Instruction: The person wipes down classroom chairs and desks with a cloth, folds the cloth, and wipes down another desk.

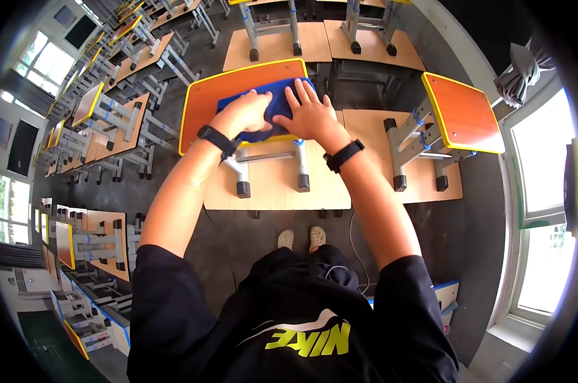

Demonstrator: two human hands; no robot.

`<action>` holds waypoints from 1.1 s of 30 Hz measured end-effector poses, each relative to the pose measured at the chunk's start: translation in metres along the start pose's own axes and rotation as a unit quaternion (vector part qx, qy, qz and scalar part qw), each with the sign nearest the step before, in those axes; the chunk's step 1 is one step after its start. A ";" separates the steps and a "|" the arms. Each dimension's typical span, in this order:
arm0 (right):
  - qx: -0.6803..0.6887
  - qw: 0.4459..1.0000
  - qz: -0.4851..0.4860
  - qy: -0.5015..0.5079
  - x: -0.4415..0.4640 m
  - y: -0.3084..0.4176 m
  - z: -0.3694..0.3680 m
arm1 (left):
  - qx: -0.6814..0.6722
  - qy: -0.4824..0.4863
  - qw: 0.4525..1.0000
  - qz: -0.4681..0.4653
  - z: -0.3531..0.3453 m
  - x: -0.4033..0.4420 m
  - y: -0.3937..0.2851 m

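Note:
A blue cloth (277, 104) lies bunched on the orange, yellow-edged seat of a stool (215, 89). My left hand (245, 113) is on the cloth's left part, its fingers curled into the fabric. Spread flat over the cloth's right part is my right hand (309, 113), fingers apart and pointing away from me. The stool's grey legs with black feet rest on a light wooden desk (273, 199) in front of me. Black bands circle both wrists.
Another orange stool (464, 112) stands on the neighbouring desk (365, 127) at right. Further desks (276, 48) with stools on them are ahead and in rows at left. Windows (541, 153) line the right wall. A grey cable (355, 246) hangs near my legs.

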State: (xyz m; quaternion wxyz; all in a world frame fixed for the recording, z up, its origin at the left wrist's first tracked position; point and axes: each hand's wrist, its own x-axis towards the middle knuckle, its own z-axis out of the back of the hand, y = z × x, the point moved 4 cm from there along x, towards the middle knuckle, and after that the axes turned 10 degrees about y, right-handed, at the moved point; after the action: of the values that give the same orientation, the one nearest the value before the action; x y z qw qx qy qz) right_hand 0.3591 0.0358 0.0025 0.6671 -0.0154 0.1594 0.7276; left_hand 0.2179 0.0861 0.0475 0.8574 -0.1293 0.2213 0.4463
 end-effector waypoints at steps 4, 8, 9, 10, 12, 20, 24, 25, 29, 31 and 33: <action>-0.006 1.000 -0.013 0.019 -0.017 0.005 0.000 | 0.028 -0.015 0.999 -0.011 0.000 -0.009 -0.009; -0.004 0.999 -0.031 0.038 -0.023 0.008 -0.003 | 0.047 -0.003 0.999 -0.024 0.000 -0.007 -0.010; 0.001 0.999 -0.033 0.037 -0.023 0.008 -0.004 | 0.048 0.013 0.999 -0.021 0.003 -0.009 -0.013; 0.002 0.998 -0.040 0.039 -0.022 0.009 -0.003 | 0.043 0.028 0.998 -0.020 0.007 -0.013 -0.015; 0.010 0.998 -0.043 0.046 -0.021 0.009 -0.003 | 0.042 0.021 0.999 -0.001 0.005 -0.008 -0.013; 0.035 0.996 -0.039 0.076 -0.005 0.001 0.000 | 0.113 0.003 0.993 0.026 0.014 0.012 -0.008; 0.050 0.995 -0.019 0.080 0.010 -0.007 -0.001 | 0.131 0.107 0.986 0.002 0.023 0.042 -0.011; 0.052 0.996 -0.016 0.072 0.018 -0.011 -0.007 | 0.138 0.117 0.984 -0.008 0.023 0.046 -0.011; 0.066 0.994 -0.020 0.079 0.040 -0.017 -0.002 | 0.146 0.125 0.981 -0.018 0.036 0.070 -0.010; 0.084 0.993 -0.026 0.076 0.046 -0.018 0.004 | 0.122 0.133 0.983 -0.028 0.042 0.080 -0.003; 0.087 0.993 -0.028 0.074 0.060 -0.020 0.007 | 0.119 0.124 0.985 -0.029 0.049 0.084 0.002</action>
State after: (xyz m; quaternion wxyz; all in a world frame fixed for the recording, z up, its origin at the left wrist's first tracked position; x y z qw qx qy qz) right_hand 0.3739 0.0965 -0.0092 0.6726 -0.0157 0.2709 0.6885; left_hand 0.2715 0.1676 0.0482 0.8451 -0.0869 0.3738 0.3722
